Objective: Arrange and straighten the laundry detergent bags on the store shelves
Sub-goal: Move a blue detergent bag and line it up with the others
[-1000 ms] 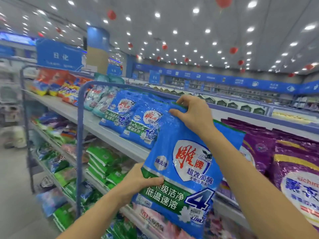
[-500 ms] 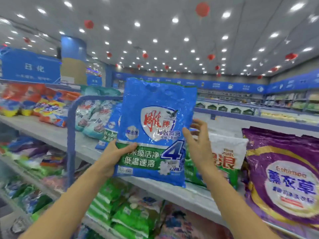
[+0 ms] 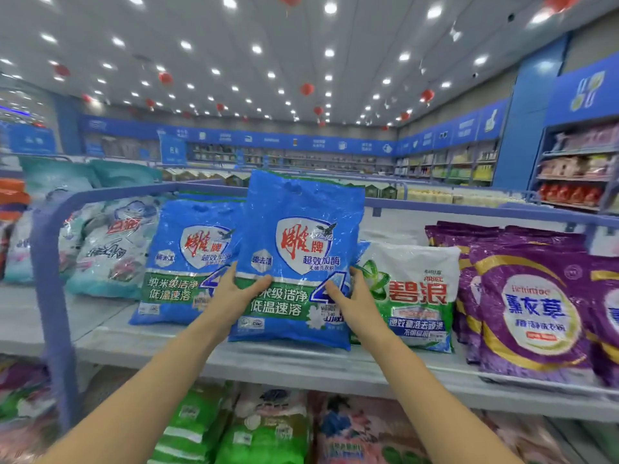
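Note:
A blue detergent bag (image 3: 301, 229) with a red-and-white shield logo stands upright on the grey top shelf (image 3: 301, 363). My left hand (image 3: 239, 293) grips its left edge and my right hand (image 3: 351, 301) grips its right edge, both low on the bag. A matching blue bag (image 3: 181, 262) leans just to its left. Behind its right side stands a white-and-green bag (image 3: 415, 289).
Purple bags (image 3: 529, 306) fill the shelf's right end and pale teal bags (image 3: 107, 249) lie at the left. A blue metal frame post (image 3: 50, 296) rises at the shelf's left front. Green and pink bags (image 3: 268, 426) lie on the lower shelf.
The blue bag has come down from mid-air to stand on the shelf. My view has turned right to face the shelf squarely; both hands have slid low along the bag's sides.

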Demonstrator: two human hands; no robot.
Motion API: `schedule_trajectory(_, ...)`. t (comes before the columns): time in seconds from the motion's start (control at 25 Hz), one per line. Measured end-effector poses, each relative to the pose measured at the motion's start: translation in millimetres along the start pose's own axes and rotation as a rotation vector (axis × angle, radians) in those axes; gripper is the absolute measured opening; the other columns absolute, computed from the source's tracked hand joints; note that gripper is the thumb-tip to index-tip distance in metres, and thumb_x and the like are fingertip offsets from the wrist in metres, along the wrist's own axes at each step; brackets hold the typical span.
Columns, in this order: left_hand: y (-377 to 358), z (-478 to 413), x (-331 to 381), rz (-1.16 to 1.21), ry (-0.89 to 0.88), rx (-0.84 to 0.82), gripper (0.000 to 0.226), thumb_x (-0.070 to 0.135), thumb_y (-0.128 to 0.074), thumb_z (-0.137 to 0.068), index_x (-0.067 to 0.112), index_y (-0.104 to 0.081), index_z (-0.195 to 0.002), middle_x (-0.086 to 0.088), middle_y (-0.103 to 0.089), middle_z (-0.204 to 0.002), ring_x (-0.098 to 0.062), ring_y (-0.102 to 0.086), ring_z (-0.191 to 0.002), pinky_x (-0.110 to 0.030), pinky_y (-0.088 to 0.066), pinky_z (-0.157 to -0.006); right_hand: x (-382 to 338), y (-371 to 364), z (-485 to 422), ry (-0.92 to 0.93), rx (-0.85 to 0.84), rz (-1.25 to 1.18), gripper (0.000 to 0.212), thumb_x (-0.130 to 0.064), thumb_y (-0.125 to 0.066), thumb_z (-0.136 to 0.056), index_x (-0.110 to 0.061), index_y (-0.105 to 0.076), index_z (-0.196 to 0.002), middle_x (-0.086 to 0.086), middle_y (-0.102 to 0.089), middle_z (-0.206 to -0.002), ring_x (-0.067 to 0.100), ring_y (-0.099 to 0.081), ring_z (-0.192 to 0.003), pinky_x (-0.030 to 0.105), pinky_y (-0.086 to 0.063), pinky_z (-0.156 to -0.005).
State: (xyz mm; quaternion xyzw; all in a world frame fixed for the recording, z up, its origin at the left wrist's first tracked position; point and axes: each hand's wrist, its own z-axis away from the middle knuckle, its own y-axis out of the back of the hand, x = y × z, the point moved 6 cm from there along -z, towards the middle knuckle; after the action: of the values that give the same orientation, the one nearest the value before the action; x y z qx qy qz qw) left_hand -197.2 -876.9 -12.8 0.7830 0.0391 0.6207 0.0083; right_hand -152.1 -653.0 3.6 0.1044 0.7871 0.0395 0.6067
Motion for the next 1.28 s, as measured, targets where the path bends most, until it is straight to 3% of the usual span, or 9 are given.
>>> schedule_trajectory(0.12, -5.5, 5.7, 7.8, -0.137, -0.007, 0.006, 0.088, 0.047, -0.072, -0.075, 0.017, -0.028, -0.145, -0.004, -0.033, -0.148, -0.023, -0.033, -0.135, -0.038, -0.028, -0.11, 1.6, -2.7, 6.6, 0.013, 0.045, 0.047, 0.039, -0.023, -0.061, -0.089, -0.028, -0.034, -0.117, -0.007, -0.055, -0.109, 0.005, -0.058, -0.093, 0.027, -0.047, -0.086)
schedule_trajectory(0.36, -0.6, 15.6, -4.9, -0.282, -0.021, -0.035, 0.089, 0.037, -0.073, -0.076, 0.009, -0.024, -0.145, -0.006, -0.034, -0.147, -0.025, -0.033, -0.134, -0.038, -0.031, -0.106, 14.0, -7.6, 16.7, 0.029, -0.034, 0.195, 0.063, -0.028, -0.061, -0.088, -0.021, -0.025, -0.139, -0.013, -0.044, -0.119, 0.005, -0.047, -0.11, 0.021, -0.037, -0.094)
schedule_trajectory(0.48, 7.3, 18.0, -2.4, -0.326, -0.071, -0.033, 0.079, 0.034, -0.073, -0.077, 0.01, -0.032, -0.139, -0.012, -0.04, -0.142, -0.022, -0.041, -0.122, -0.036, -0.035, -0.099, 19.1, -4.8, 18.1, 0.016, -0.121, 0.216, 0.063, -0.023, -0.066, -0.085, -0.029, -0.026, -0.132, -0.019, -0.052, -0.113, -0.005, -0.058, -0.096, 0.009, -0.046, -0.081)
schedule_trajectory(0.64, 11.6, 21.5, -11.5, -0.359, -0.065, -0.047, 0.078, 0.033, -0.072, -0.078, 0.007, -0.032, -0.141, -0.012, -0.042, -0.142, -0.022, -0.044, -0.121, -0.035, -0.035, -0.102, 24.9, -6.5, 15.1, 0.037, -0.157, 0.304, 0.074, -0.018, -0.076, -0.076, -0.036, -0.024, -0.126, -0.024, -0.054, -0.111, -0.01, -0.06, -0.093, 0.017, -0.05, -0.089)
schedule_trajectory(0.84, 9.0, 20.8, -16.0, -0.435, -0.092, 0.0, 0.078, 0.037, -0.067, -0.081, 0.007, -0.03, -0.142, -0.014, -0.043, -0.141, -0.027, -0.044, -0.126, -0.038, -0.038, -0.101, 24.2, -7.2, 12.2, 0.043, -0.129, 0.29, 0.077, -0.016, -0.076, -0.075, -0.031, -0.025, -0.13, -0.019, -0.054, -0.113, -0.014, -0.058, -0.088, 0.002, -0.045, -0.07)
schedule_trajectory(0.96, 12.2, 30.4, -6.2, -0.439, -0.157, 0.119, 0.071, 0.034, -0.07, -0.079, 0.01, -0.034, -0.135, -0.013, -0.048, -0.129, -0.025, -0.048, -0.113, -0.033, -0.038, -0.089, 23.4, -6.0, 16.4, 0.046, -0.083, 0.297, 0.087, -0.022, -0.078, -0.073, -0.023, -0.022, -0.14, -0.012, -0.056, -0.116, -0.008, -0.059, -0.091, 0.008, -0.047, -0.075)
schedule_trajectory(1.08, 8.0, 52.4, 22.8, -0.451, -0.372, 0.35, 0.066, 0.03, -0.074, -0.076, 0.009, -0.038, -0.128, -0.005, -0.044, -0.121, -0.02, -0.042, -0.115, -0.035, -0.035, -0.098, 17.3, 5.8, 31.3, 0.102, -0.026, 0.39, 0.087, -0.031, -0.074, -0.077, -0.024, -0.019, -0.144, -0.004, -0.053, -0.126, 0.005, -0.057, -0.105, 0.02, -0.047, -0.086)
schedule_trajectory(1.16, -20.1, 70.4, 48.3, -0.443, -0.533, 0.322, 0.057, 0.022, -0.074, -0.077, 0.008, -0.043, -0.122, 0.001, -0.042, -0.114, -0.014, -0.041, -0.108, -0.027, -0.033, -0.095, 10.1, 24.6, 46.0, 0.166, 0.023, 0.498, 0.077, -0.033, -0.068, -0.082, -0.023, -0.023, -0.144, -0.005, -0.044, -0.136, 0.01, -0.047, -0.121, 0.027, -0.04, -0.098)
schedule_trajectory(1.28, -93.6, 99.7, 74.0, -0.395, -0.667, 0.088, 0.043, 0.015, -0.072, -0.078, 0.015, -0.046, -0.112, 0.005, -0.046, -0.107, -0.004, -0.041, -0.099, -0.009, -0.03, -0.086, 8.6, 71.6, 76.5, 0.241, 0.071, 0.611, 0.063, -0.032, -0.061, -0.088, -0.023, -0.029, -0.142, -0.006, -0.038, -0.142, 0.008, -0.037, -0.129, 0.025, -0.031, -0.106)
